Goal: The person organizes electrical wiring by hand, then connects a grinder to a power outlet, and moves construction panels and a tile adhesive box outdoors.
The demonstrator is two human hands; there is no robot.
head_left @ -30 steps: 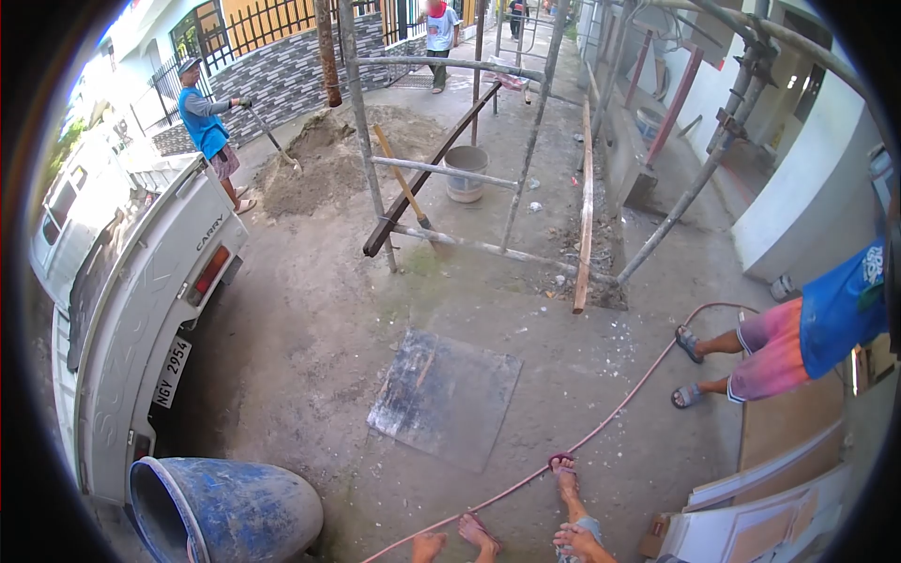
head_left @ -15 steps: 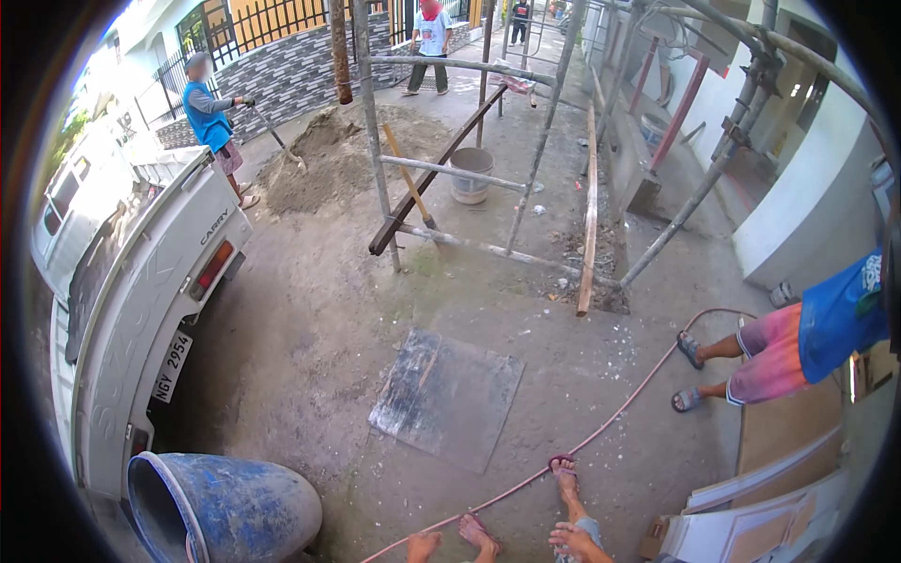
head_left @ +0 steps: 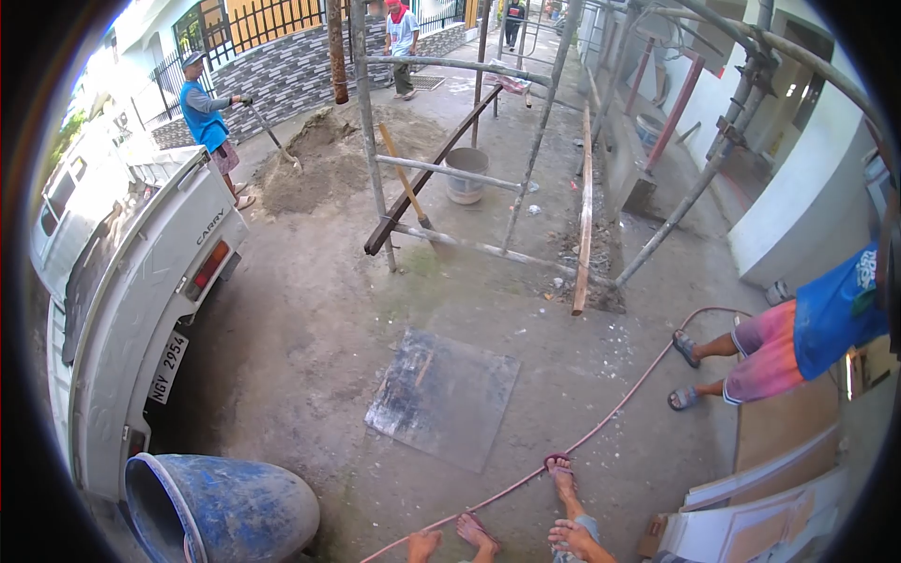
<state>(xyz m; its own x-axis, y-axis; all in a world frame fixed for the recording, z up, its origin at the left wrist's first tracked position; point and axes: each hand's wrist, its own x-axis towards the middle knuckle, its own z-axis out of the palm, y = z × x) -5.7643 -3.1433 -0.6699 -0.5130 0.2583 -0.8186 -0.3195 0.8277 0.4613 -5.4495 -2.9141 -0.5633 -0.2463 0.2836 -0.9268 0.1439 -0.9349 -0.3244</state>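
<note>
Low in the head view, my left hand (head_left: 424,544) shows beside my left foot, close to the pink hose (head_left: 615,413); its fingers are too small and bunched to read. My right hand (head_left: 571,537) is over my right knee, its fingers spread and nothing seen in it. My feet in sandals stand near the hose. Beyond them a flat grey board (head_left: 445,398) lies on the concrete. To the left, a blue drum (head_left: 249,502) lies on its side with its mouth facing left.
A white truck (head_left: 178,253) stands left. Metal scaffolding (head_left: 375,169) rises ahead, around a bucket (head_left: 466,175) and a shovel. A person with a shovel (head_left: 205,117) is by a sand pile (head_left: 324,164). Another person (head_left: 817,328) stands right, near leaning panels (head_left: 784,422).
The person in the red head covering has turned and shifted slightly left. The view has shifted a little. My hands stay in nearly the same place.
</note>
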